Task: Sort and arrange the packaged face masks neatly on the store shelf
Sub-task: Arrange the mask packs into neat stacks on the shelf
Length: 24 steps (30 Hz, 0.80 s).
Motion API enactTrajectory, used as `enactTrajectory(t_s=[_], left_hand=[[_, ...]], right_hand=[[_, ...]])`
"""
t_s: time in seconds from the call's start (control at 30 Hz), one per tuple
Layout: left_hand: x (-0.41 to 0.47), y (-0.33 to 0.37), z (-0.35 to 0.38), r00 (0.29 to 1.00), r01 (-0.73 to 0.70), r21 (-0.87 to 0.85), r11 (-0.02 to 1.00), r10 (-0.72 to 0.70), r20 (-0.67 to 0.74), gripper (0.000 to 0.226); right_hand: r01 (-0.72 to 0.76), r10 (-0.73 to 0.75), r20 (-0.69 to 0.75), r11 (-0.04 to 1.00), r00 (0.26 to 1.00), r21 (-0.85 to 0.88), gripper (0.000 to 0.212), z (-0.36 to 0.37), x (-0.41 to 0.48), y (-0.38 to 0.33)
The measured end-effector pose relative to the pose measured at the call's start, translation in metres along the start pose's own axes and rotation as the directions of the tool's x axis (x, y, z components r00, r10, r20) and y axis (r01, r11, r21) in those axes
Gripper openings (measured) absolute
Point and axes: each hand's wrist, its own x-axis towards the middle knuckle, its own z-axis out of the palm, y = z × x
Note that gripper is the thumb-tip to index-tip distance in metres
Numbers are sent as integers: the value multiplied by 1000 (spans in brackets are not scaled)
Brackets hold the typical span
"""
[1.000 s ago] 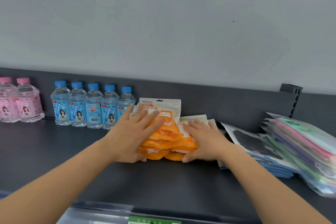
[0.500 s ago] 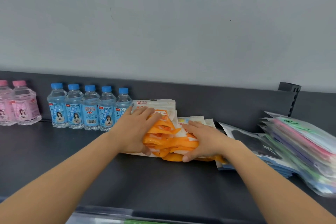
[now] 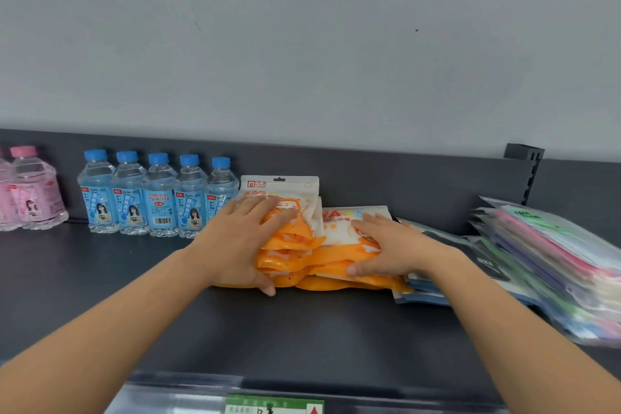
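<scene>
Your left hand (image 3: 240, 247) lies flat on the left side of the orange mask packs (image 3: 302, 245), fingers spread across the top pack and the thumb hooked under the front edge of the pile. Your right hand (image 3: 391, 249) presses down on the right side of the same pile, fingers close together and laid flat, thumb against its front edge. Neither hand is closed around a pack; both are open palms pushing on the pile.

The orange mask packs sit on the dark shelf (image 3: 302, 329), against its back panel. How many packs are in the pile is hard to tell, since your hands cover most of them and the edges overlap.

Just left of the pile stand the blue-capped water bottles (image 3: 158, 195) in a row; the one nearest is partly hidden behind the top pack. Further left, the pink bottles (image 3: 33, 191) are cut off by the frame edge.

Right of the pile, the dark mask packs (image 3: 447, 262) are largely covered by your right forearm. Beyond them the pastel mask packs (image 3: 554, 262) are blurred, their print unreadable, and they run off the frame.
</scene>
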Motion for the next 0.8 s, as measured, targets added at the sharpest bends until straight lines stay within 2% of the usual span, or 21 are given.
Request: enactTrajectory(t_s=[0.1,0.17,0.27,0.6,0.8], left_hand=[[-3,-2,0,999,-17,-34,999,15,-48,120],[-5,-2,-1,992,-48,-23,999,45,-116,117],[-4,-2,1,983,-78,20,997,80,-164,113],[8,3,4,992,-68,-2,998,67,-103,104],[3,1,3,992,-65,8,998,66,-110,114]], right_hand=[[-27,27,-5,1000,1000,15,102,0,-2,5],[-30,30,-16,1000,999,1,113,0,-5,6],[26,-25,14,998,1000,-63,120,1,-10,1],[114,-113,-14,993,993,41,112,3,0,-1],[89,-83,63,991,995,-99,135,-6,-15,5]])
